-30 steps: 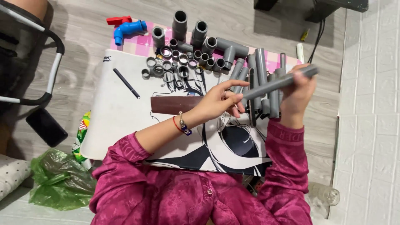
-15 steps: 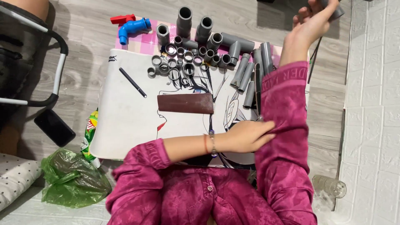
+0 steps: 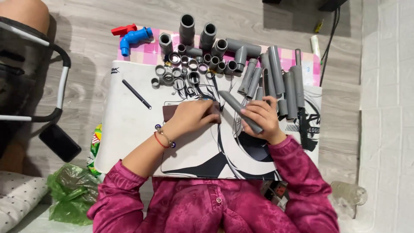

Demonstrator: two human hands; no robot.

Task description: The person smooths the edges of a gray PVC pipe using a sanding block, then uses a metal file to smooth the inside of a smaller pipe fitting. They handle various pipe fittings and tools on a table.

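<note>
Grey pipe in right hand; left hand on brown sheet.

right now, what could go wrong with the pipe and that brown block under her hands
The grey pipe is gripped only at its lower end by the right hand, so its free end could swing into the loose rings. The left hand covers most of the brown block, which might slide on the smooth mat.
</note>
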